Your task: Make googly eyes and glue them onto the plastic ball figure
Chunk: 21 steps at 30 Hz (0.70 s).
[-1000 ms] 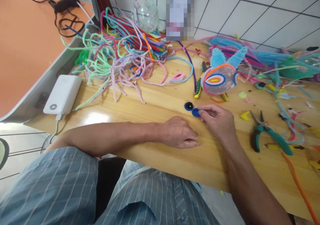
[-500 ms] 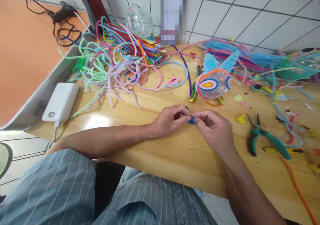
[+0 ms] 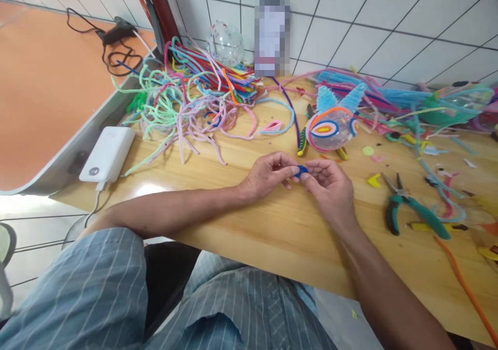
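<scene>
Between my fingertips is a small coiled piece of blue pipe cleaner [image 3: 301, 171]. My left hand [image 3: 269, 176] pinches its left side, and my right hand [image 3: 328, 183] pinches the right side. The fingers hide part of the coil. Just beyond my hands stands a clear ball [image 3: 336, 138] with blue pipe-cleaner ears [image 3: 327, 99] and ringed eyes in blue, white, pink and orange. Partly behind the ball lies a tool with green-and-yellow handles [image 3: 302, 141]. To the right of my right hand, green-handled pliers [image 3: 414, 205] rest on the table with their jaws apart.
Loose pipe cleaners [image 3: 187, 106] heap up at the back left, near a clear speckled ball [image 3: 225, 43] and a red flask [image 3: 155, 13]. A white power bank [image 3: 107, 154] with a cable sits left. More pipe cleaners [image 3: 400, 95] and scraps cover the right. An orange pipe cleaner [image 3: 462, 282] lies front right.
The blue coil has been turned between my fingers, and more of its face shows. My right fingers have spread slightly. The view has shifted a little; the things on the table stay put.
</scene>
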Motion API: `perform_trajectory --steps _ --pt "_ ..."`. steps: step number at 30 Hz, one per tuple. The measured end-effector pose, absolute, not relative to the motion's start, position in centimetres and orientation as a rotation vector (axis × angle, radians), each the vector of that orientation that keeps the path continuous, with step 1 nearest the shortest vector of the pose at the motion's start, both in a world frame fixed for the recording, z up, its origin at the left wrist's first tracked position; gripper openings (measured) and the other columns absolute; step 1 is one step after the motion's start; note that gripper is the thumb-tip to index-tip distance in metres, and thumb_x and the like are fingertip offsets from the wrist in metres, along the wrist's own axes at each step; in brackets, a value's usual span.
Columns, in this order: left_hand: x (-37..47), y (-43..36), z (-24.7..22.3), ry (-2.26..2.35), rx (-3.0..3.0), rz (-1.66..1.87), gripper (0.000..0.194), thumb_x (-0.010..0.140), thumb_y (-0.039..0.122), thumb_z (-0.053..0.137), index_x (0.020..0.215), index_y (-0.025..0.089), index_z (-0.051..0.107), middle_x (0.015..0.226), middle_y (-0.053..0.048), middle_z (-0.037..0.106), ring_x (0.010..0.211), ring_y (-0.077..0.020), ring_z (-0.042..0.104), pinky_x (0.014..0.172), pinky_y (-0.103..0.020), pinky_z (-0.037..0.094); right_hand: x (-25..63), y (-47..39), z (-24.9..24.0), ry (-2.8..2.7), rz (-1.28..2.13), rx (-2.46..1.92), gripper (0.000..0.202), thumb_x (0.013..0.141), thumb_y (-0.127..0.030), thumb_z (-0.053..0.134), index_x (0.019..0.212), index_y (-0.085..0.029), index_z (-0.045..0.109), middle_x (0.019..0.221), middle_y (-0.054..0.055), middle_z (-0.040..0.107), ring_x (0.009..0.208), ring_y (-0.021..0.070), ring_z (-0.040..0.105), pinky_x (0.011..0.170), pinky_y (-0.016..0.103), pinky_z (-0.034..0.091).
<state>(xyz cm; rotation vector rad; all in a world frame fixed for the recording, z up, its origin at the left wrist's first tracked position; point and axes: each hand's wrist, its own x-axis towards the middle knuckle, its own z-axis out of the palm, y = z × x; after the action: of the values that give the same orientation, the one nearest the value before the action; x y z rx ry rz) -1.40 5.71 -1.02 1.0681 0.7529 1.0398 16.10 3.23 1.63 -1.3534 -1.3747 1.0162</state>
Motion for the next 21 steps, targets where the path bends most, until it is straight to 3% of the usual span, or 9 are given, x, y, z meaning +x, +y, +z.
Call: perform_trajectory --steps 7,21 --pt "-1.59 5.56 -0.66 0.724 1.063 1.011 0.053 0.078 0.059 0.086 0.091 0.012 0.068 0.077 -0.003 0.073 0.07 -0.0116 0.069 0.065 -0.025 0.058 16.21 2.78 1.39 -1.462 0.897 -1.385 0.014 0.082 -0.034 0.075 0.086 -0.022 0.07 0.072 0.0 0.074 0.06 0.0144 0.065 0.059 0.028 0.052" --pt "-1.7 5.97 -0.59 0.725 1.084 0.948 0.049 0.079 0.057 0.086 0.09 0.013 0.067 0.078 -0.005 0.075 0.072 -0.0129 0.07 0.066 -0.025 0.058 16.37 3.02 1.71 -1.407 1.038 -1.357 0.014 0.079 -0.031 0.077 0.086 -0.023 0.069 0.074 0.002 0.078 0.066 0.0192 0.076 0.067 0.033 0.064"
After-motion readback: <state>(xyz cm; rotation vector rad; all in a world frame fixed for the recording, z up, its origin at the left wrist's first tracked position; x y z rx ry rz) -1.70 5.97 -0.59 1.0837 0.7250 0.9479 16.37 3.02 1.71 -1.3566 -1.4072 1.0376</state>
